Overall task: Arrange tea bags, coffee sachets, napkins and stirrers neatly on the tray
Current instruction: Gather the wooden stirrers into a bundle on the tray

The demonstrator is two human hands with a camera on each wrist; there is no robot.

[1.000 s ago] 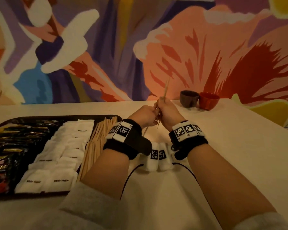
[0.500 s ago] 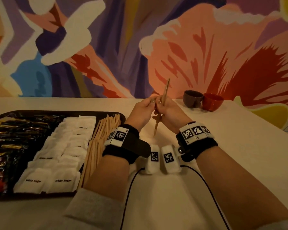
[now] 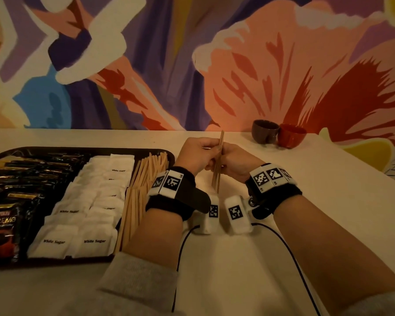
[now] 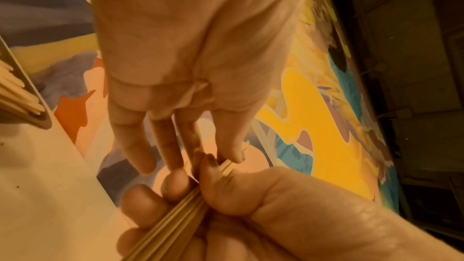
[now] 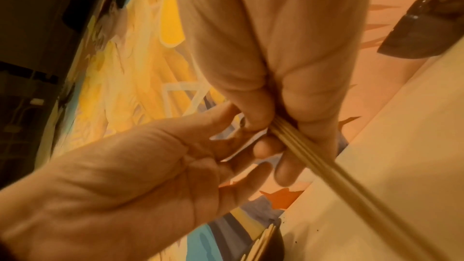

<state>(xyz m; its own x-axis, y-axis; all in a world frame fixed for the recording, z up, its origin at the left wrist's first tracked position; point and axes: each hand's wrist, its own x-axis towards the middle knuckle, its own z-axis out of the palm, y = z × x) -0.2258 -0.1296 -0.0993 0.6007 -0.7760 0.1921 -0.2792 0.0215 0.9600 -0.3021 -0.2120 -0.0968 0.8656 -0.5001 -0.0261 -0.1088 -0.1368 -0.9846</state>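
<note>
A small bundle of wooden stirrers [image 3: 219, 166] stands upright above the table, between my two hands. My right hand [image 3: 235, 160] grips the stirrers [image 5: 314, 158] with curled fingers. My left hand [image 3: 198, 153] pinches the upper part of the bundle [image 4: 175, 219] with thumb and fingertips. Left of the hands lies a black tray [image 3: 78, 148]. It holds dark coffee sachets [image 3: 21, 179], white sugar packets [image 3: 94, 201] and a row of stirrers [image 3: 141, 183] along its right side.
A brown cup [image 3: 265, 131] and a red cup [image 3: 291, 135] stand at the back of the table, by the painted wall. The table's right edge [image 3: 351, 165] runs diagonally. Black cables [image 3: 283, 242] trail from my wrists over the table.
The stirrers stood well above my hands before. They have slid down, so only a short end shows above the fingers. Both hands have stayed together.
</note>
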